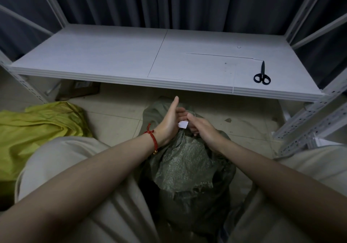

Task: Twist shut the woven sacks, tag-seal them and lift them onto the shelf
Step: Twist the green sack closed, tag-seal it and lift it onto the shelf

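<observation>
Floor tiles (116, 115) carry the green woven sack (184, 164) before the shelf (112, 55). My right hand (203, 129) grips its neck by the white tag (183, 124); my left hand (171, 119) is open.

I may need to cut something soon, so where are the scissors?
In the head view, the scissors lie on the white shelf near its front right corner, handles toward the person.
</observation>
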